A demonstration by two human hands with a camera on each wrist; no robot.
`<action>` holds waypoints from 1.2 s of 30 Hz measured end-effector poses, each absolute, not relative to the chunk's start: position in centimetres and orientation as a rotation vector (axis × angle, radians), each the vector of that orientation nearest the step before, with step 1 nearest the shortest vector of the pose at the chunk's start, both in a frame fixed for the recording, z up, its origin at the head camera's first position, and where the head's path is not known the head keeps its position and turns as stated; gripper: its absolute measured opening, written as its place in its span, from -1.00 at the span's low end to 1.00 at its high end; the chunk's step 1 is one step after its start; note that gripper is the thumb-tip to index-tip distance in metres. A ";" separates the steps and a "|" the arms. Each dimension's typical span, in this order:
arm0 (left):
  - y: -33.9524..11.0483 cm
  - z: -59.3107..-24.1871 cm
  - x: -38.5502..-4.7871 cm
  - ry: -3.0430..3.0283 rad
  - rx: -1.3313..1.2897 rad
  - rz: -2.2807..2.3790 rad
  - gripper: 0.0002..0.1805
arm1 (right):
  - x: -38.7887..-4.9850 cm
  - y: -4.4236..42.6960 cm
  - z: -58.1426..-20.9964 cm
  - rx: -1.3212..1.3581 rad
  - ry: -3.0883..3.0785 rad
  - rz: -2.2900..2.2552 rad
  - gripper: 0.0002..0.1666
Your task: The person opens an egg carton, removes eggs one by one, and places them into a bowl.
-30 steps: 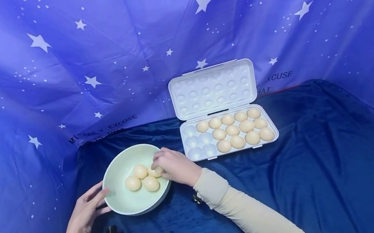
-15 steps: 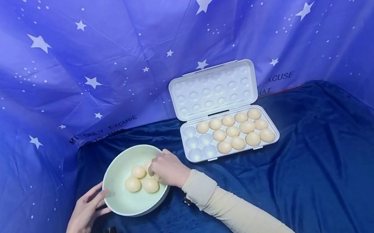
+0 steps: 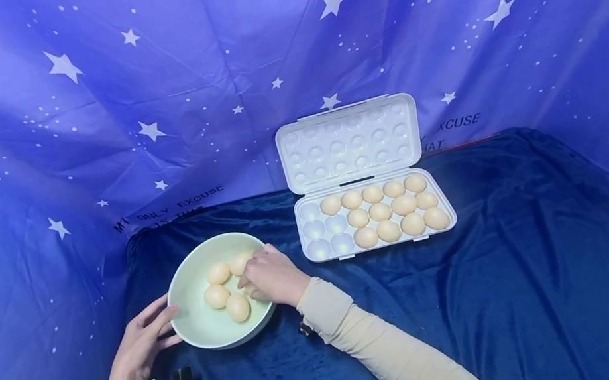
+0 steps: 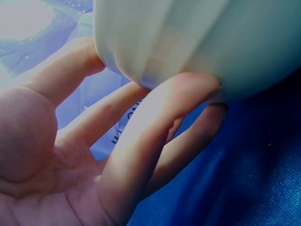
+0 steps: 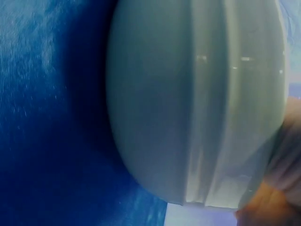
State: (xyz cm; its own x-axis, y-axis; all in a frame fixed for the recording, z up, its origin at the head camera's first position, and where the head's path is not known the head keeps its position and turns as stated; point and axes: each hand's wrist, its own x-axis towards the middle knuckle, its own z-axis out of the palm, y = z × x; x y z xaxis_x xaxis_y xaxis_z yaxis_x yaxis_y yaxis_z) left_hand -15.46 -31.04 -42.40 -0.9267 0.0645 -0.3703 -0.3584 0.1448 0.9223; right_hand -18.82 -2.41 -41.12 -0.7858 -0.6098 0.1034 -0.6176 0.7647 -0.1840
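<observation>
A pale green bowl rests on the dark blue cloth, tipped slightly. My left hand grips its left side, thumb at the rim and fingers against the outer wall; in the left wrist view the fingertips press the bowl's ribbed underside. Over the right rim reaches my right hand, its bent fingers down among the eggs. Several eggs show inside the bowl, including a front egg, a left egg and one partly behind the hand. Whether the right fingertips hold an egg is hidden. The right wrist view shows mostly the bowl's outside.
A white egg carton stands behind and right of the bowl, its lid raised. Eggs fill its right part; several cups at its left are bare. A purple star-printed curtain hangs behind and at both sides of the dark blue cloth.
My right hand has moved left and slightly down into the bowl. The eggs have shifted: the front egg rolled left, a back egg moved left and up. My left hand stays on the bowl.
</observation>
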 end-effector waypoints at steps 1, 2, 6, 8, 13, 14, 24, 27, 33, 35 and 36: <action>-31.0 -42.3 -15.5 2.104 -0.290 1.848 -0.42 | -18.9 -2.3 -41.0 1.036 -2.910 0.340 -0.68; -31.0 -42.3 -15.5 2.101 -0.296 1.850 -0.42 | -19.1 -2.2 -40.8 1.065 -2.900 0.355 -0.68; -31.0 -42.1 -15.4 2.097 -0.307 1.852 -0.39 | -20.1 -1.2 -39.9 1.170 -2.904 0.553 -0.62; -30.9 -42.2 -15.4 2.103 -0.313 1.853 -0.36 | -20.6 -0.5 -39.4 1.204 -2.922 0.648 -0.56; -30.8 -42.2 -15.3 2.120 -0.319 1.837 -0.32 | -21.5 0.9 -38.4 1.267 -2.944 0.763 -0.53; -30.9 -42.2 -15.3 2.120 -0.322 1.835 -0.32 | -21.5 1.1 -38.3 1.277 -2.937 0.766 -0.54; -30.7 -42.3 -15.3 2.105 -0.343 1.847 -0.41 | -22.9 4.5 -38.5 1.229 -2.764 0.749 -0.70; -30.7 -42.2 -15.4 2.098 -0.332 1.845 -0.38 | -23.7 6.4 -38.4 1.113 -2.780 0.657 -0.71; -30.8 -42.2 -15.6 2.107 -0.307 1.846 -0.45 | -25.2 9.8 -38.4 0.891 -2.864 0.542 -0.68; -30.9 -42.3 -15.5 2.115 -0.310 1.839 -0.45 | -25.5 10.6 -38.4 0.847 -2.895 0.503 -0.67; -30.9 -42.3 -15.4 2.118 -0.310 1.835 -0.46 | -25.6 10.9 -38.6 0.832 -2.902 0.473 -0.67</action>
State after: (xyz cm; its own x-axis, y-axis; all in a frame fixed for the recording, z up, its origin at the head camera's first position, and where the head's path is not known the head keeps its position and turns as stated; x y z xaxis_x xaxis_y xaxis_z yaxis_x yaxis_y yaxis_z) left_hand -15.44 -30.94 -42.30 -0.9249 0.0449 -0.3775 -0.3672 0.1511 0.9178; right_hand -25.59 10.92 -38.57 -0.8482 -0.5031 0.1659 -0.5297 0.8039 -0.2703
